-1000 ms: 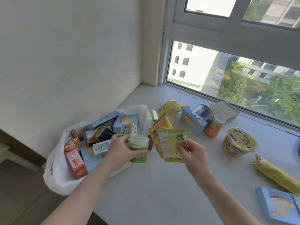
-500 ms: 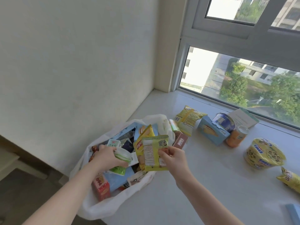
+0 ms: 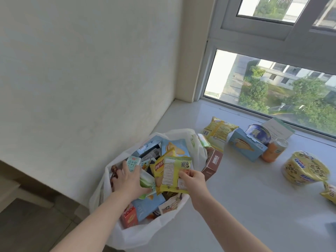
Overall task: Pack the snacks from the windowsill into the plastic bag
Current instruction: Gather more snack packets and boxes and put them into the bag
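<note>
Legible stuff, as far as I can squint: the brown box (image 3: 215,161) leaning on the plastic bag (image 3: 138,233) says "BEERUS" in white down its side, and the smaller line under it is too tiny to read. The yellow chip bag (image 3: 160,168) has the red Lay's logo with 乐事. The pale teal milk carton (image 3: 133,164) reads 纯牛奶. The green packet (image 3: 174,173) shows a QR code plus unreadable fine print. The noodle bowl (image 3: 305,168) lid has bold blue letters, maybe "BIG", not sure. Print on the green cup (image 3: 145,179) is just blur.
</note>
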